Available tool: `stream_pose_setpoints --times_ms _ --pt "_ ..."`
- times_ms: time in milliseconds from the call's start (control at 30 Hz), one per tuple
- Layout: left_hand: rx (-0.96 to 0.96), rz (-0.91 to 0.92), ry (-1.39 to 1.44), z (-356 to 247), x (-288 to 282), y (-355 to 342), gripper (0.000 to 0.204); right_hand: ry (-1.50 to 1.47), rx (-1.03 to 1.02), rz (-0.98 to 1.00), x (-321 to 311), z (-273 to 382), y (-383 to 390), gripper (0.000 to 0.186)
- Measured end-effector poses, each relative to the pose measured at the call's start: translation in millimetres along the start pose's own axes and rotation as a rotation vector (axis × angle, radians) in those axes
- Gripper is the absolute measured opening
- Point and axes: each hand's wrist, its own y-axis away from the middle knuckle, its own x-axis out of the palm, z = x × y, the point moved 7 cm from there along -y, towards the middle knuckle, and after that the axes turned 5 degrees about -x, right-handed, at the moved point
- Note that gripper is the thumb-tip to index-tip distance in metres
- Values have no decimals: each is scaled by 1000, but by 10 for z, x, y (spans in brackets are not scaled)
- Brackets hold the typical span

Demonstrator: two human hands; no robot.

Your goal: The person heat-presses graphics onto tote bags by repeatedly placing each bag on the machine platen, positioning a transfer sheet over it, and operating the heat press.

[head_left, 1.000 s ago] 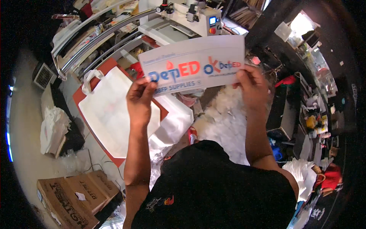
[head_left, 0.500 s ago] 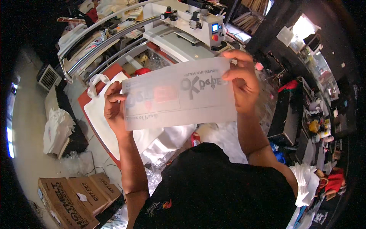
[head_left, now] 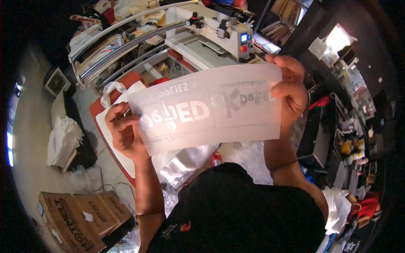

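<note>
A translucent transfer film sheet (head_left: 247, 116) with mirrored lettering and logos is stretched between my hands, in front of my chest. My left hand (head_left: 124, 128) pinches its left edge between thumb and fingers. At the upper right corner my right hand (head_left: 291, 92) grips it the same way. Light glints off the print on its left half. Behind and below the sheet, a white cloth bag (head_left: 113, 134) with a handle loop lies on a red-brown board (head_left: 98, 116); the sheet and my left arm hide part of it.
A white heat press (head_left: 198, 48) with a gauge and a small control screen stands beyond the sheet. Cardboard boxes (head_left: 80, 217) sit at lower left, near a stack of white bags (head_left: 63, 141). A cluttered shelf (head_left: 354, 143) runs along the right.
The sheet has tilted and come slightly closer, so its left print now shines. My left hand has shifted left and my right hand right; both keep their hold.
</note>
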Motion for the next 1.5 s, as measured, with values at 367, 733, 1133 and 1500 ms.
stream_pose_setpoints --times_ms 367,733,1133,1500 --pt "-9 2 -35 2 13 17 9 7 36 -17 -29 38 -28 18" --pt "-779 253 266 744 -33 528 5 43 715 -9 -77 -536 654 15" --pt "-846 75 -415 978 -950 959 35 31 906 240 794 -1289 1937 24" --pt "-706 125 -1195 1779 -2357 1033 20 207 572 614 2681 -2080 3209 12"
